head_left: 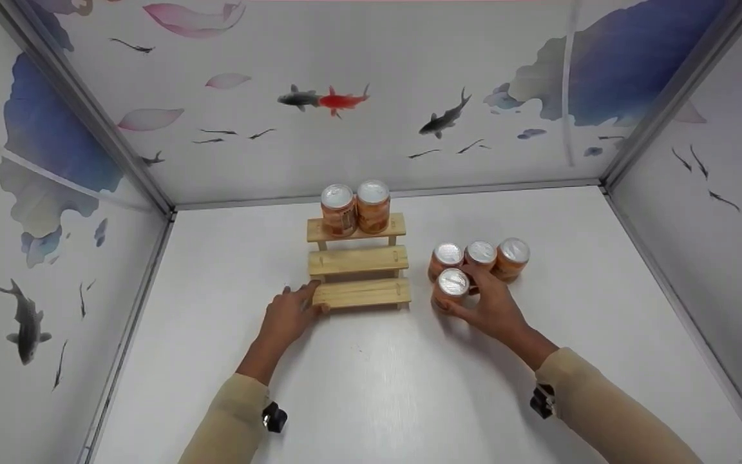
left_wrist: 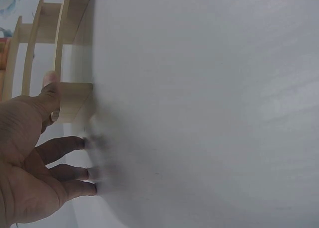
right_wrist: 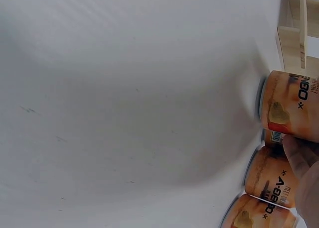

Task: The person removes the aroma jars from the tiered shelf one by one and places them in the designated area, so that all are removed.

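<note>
A three-step wooden shelf (head_left: 361,293) stands on the white table. My left hand (head_left: 288,314) is at the left end of its lowest step, with thumb and forefinger pinching the board's corner. In the left wrist view, the other fingers (left_wrist: 75,188) reach down to the table. My right hand (head_left: 496,306) grips the front can (head_left: 451,288), orange with a silver lid, thumb in front and fingers behind it. In the right wrist view this can (right_wrist: 291,106) is upright, its base close to the table. Three similar cans (head_left: 480,252) stand just behind it.
Two more orange cans (head_left: 373,207) stand side by side on the shelf's top step. Printed walls with fish and petals enclose the table (head_left: 371,386) at the back (head_left: 384,148), left and right.
</note>
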`<state>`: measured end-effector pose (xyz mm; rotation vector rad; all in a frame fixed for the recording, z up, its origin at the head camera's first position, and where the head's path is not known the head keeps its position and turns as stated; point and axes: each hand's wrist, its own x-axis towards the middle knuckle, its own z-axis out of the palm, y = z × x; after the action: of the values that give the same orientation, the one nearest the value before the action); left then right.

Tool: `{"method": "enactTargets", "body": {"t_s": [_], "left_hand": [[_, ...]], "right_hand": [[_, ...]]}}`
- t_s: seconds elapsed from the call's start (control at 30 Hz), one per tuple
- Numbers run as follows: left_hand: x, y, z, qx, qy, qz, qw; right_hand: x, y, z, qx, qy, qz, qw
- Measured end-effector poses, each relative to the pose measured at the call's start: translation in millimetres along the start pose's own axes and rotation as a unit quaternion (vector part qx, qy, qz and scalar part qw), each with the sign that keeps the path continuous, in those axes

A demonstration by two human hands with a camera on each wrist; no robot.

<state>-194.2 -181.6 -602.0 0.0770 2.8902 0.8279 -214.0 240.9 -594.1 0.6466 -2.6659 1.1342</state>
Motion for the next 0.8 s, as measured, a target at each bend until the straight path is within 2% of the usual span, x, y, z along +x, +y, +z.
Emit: {"method": "enactTargets", "body": {"t_s": [0.17, 0.5, 0.8], "left_hand": [[0.5, 1.1, -0.3, -0.007, -0.002, -0.007, 0.9999], [0.3, 1.2, 0.0, 0.018, 0.000, 0.007, 0.9998], [-1.3, 2.3, -1.7, 0.013, 0.008, 0.014, 0.9998]], "right_hand": [[0.8, 1.0, 0.1, -0.001, -0.004, 0.008, 1.0000], [2.3, -1.2, -1.7, 0.000, -0.014, 0.012, 0.9998], [2.5, -3.0, -4.9, -0.010, -0.031, 0.016, 0.9993]]}}
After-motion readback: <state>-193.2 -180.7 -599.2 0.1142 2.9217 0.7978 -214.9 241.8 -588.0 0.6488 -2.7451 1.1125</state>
